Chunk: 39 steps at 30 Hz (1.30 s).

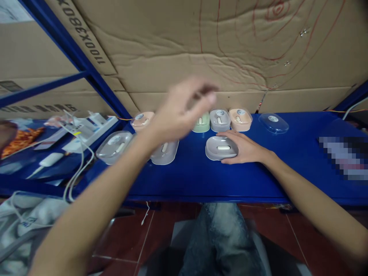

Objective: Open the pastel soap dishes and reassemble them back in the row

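Observation:
My right hand (244, 147) rests on the blue shelf (201, 180), cupped around the right side of a grey soap box (220, 148) with a clear lid. My left hand (179, 111) is raised and blurred above the shelf, fingers loosely bent, holding nothing that I can see. Just below it lies another grey soap box (164, 152), and a third (114, 146) sits further left. Behind stand a peach box (141, 120), a green box (202, 122), a grey box (220, 120) and a second peach box (240, 119).
A loose clear lid (273, 122) lies at the back right. Power strips and white cables (82, 132) clutter the left shelf. A cardboard wall (201, 50) backs the shelf, blue frame posts (71, 50) rise at left. My knees (221, 237) are under the shelf edge.

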### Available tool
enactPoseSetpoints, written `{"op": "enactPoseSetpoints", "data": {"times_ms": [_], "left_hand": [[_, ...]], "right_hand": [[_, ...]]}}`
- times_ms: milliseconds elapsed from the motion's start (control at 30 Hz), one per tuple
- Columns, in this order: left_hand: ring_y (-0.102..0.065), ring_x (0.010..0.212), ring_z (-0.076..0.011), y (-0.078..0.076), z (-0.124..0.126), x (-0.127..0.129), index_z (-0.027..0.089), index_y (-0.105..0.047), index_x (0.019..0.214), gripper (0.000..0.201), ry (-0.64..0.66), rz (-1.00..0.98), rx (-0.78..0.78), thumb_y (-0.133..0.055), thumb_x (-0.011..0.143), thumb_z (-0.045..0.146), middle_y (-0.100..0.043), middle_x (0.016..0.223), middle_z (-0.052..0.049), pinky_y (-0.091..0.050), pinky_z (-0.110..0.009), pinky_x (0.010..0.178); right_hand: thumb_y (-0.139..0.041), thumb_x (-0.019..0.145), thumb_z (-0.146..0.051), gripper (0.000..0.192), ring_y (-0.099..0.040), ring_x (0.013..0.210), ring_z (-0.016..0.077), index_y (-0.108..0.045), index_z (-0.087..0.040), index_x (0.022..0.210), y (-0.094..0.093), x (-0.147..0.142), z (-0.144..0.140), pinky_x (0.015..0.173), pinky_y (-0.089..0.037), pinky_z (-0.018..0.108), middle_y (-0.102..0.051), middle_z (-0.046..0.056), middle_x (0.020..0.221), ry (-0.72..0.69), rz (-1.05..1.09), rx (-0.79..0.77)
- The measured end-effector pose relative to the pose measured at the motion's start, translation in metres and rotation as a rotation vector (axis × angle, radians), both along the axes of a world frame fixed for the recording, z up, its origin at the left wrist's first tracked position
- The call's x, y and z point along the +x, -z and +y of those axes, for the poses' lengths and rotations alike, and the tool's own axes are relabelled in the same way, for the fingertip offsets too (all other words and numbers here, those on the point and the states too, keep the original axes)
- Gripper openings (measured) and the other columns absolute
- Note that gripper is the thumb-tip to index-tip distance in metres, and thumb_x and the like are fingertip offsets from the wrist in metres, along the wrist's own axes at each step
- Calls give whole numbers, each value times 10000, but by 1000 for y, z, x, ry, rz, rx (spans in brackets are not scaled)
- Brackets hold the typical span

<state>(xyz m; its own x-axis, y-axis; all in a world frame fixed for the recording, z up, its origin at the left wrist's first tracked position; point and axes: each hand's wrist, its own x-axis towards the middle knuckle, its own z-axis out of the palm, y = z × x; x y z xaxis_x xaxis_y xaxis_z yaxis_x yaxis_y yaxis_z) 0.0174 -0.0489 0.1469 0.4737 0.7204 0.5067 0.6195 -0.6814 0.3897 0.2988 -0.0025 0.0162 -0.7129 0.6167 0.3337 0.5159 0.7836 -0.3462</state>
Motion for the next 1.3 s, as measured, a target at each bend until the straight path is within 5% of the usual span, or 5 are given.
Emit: {"op": "enactPoseSetpoints", "data": {"times_ms": [333,600,767,933,1300], "left_hand": [[-486,1480,-393,119,18,28,272,-405,1612,874,193,144,-244,-828,883,502,-509,1541,-152,-424,-598,1253],[-526,1431,-368,130,20,24,257,-475,1548,778,204,73,-270,-826,892,481,-524,1502,-139,-443,-560,1240],[-478,1455,-385,135,20,23,257,-399,1631,928,170,91,-262,-848,858,506,-522,1542,-145,-404,-590,1260],[-461,1456,-382,135,22,21,220,-392,1643,988,162,71,-289,-870,821,490,-536,1536,-161,-383,-589,1272],[-432,1509,-404,135,26,16,262,-347,1667,1075,186,-6,-339,-913,781,487,-480,1654,-157,-349,-630,1277]], "right_hand": [[-963,651,-654,1127,-611,1389,464,-491,-307,1615,-3,14,5,1145,-523,658,-654,138,1493,23,-8,-22],[-779,916,-601,629,-713,1213,349,-641,-303,1452,-15,21,10,1052,-580,548,-737,109,1358,102,212,13],[-669,952,-578,527,-622,1284,411,-701,-229,1345,-19,58,32,1137,-466,621,-709,176,1287,655,208,306],[-726,903,-602,801,-482,1425,486,-578,-123,1529,-6,113,50,1160,-400,626,-538,311,1513,1156,68,166],[-778,833,-634,824,-561,1326,494,-645,-132,1473,29,140,66,1088,-455,645,-640,311,1360,1068,110,-8]]}}
